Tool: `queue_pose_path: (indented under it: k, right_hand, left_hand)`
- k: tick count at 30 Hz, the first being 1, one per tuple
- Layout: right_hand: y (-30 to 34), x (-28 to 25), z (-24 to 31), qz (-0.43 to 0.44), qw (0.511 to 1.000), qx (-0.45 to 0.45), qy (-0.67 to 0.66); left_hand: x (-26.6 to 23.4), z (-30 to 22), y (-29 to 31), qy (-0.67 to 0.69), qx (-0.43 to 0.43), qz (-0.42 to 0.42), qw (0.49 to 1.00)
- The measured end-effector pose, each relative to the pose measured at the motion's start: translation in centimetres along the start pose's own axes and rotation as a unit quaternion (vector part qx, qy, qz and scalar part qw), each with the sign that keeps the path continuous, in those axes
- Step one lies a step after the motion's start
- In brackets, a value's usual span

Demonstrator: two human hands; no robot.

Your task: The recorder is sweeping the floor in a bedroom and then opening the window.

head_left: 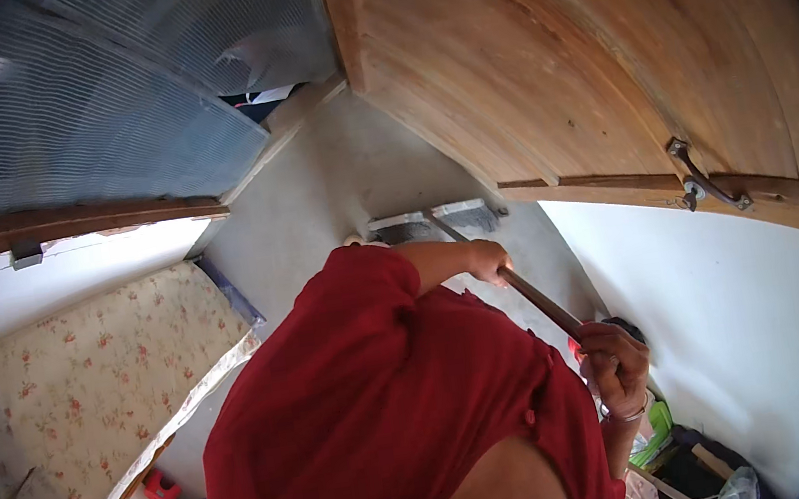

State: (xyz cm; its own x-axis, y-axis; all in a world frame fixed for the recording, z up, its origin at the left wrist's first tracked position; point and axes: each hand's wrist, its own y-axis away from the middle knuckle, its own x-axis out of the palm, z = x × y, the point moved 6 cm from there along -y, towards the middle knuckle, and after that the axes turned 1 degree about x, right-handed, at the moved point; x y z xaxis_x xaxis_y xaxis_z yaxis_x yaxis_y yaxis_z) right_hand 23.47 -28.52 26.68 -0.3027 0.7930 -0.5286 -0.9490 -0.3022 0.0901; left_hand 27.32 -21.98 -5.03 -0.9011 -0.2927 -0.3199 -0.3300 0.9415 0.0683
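Note:
A long brown stick [542, 299] runs slantwise in front of my red-sleeved body. My left hand [489, 261] is closed around its middle, the arm reaching across from the left. Nearer to me on the right, my right hand [616, 362] is wrapped around the upper end. At the far end, low on the grey floor, is a wide head [435, 224] with white along its top and dark grey below. It looks like a broom or a mop; I cannot tell which. My body hides part of the floor around it.
A wooden door [536, 60] with a metal handle [708, 177] stands at the right. Ribbed translucent panels [90, 119] are at the upper left. A flowered mattress [112, 368] lies left. Bags and a green item [658, 432] sit lower right, against a white wall [720, 308].

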Motion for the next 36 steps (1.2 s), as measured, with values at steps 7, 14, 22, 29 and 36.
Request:
queue_pose_path:
  k: [7,14,22,29,36]
  right_hand:
    - [-2.3,5.2,-4.1,0.08,0.989,0.032,-0.12]
    - [-5.1,16.0,-5.7,0.102,0.97,0.039,-0.216]
    - [-0.6,8.3,0.9,-0.1,0.978,-0.011,-0.185]
    - [4.6,7.3,7.4,-0.175,0.974,-0.07,-0.129]
    - [0.9,18.4,5.3,-0.007,0.99,0.026,-0.137]
  left_hand:
    - [-4.6,6.3,9.0,-0.161,-0.158,-0.089,0.97]
    - [-10.1,11.5,22.4,-0.254,-0.289,-0.127,0.914]
    - [-11.7,0.0,20.9,-0.278,-0.115,-0.123,0.946]
    - [-8.0,-6.3,19.5,-0.096,-0.04,-0.048,0.993]
    - [-4.8,4.7,23.8,-0.128,-0.048,-0.007,0.991]
